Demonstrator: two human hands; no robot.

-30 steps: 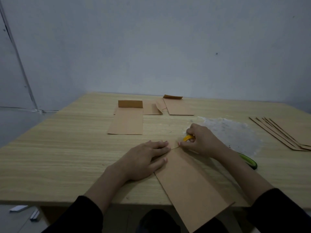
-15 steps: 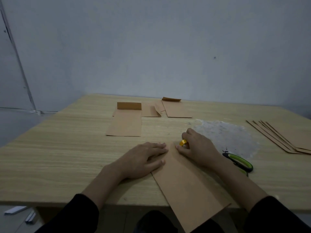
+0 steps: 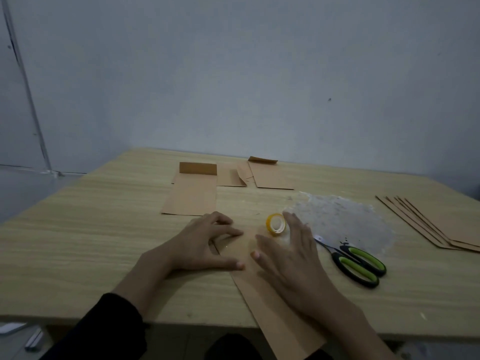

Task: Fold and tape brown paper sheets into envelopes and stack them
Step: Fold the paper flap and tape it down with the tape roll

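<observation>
A: So, where is the folded brown paper (image 3: 275,315) lying rn?

B: It is lying slanted on the table (image 3: 78,242), directly in front of the person. Its near end is hanging over the front edge. Both grips are resting on its far part.

A: Is the left grip (image 3: 205,242) grasping sth?

B: No, it is released. The fingers are spreading and arching, and the tips are pressing on the far left corner of the paper. The thumb is stretching toward the middle.

A: And the right grip (image 3: 288,258)?

B: Released also. The fingers are staying straight and the palm is lying flat on the paper. The fingertips are reaching just beside the yellow tape roll (image 3: 275,224). I cannot tell if they are touching it.

A: Is the roll lying flat?

B: No, it is standing tilted on its edge, at the far end of the paper.

A: Anything else on the table?

B: Scissors (image 3: 358,263) w/ green-black handles are lying right of the right grip, blades pointing toward it, at the edge of a clear plastic sheet (image 3: 345,219). A fanned stack of brown sheets (image 3: 441,224) is lying at the right side, well apart. Finished envelopes (image 3: 192,196) are lying on the far side, flaps standing up on two.
</observation>
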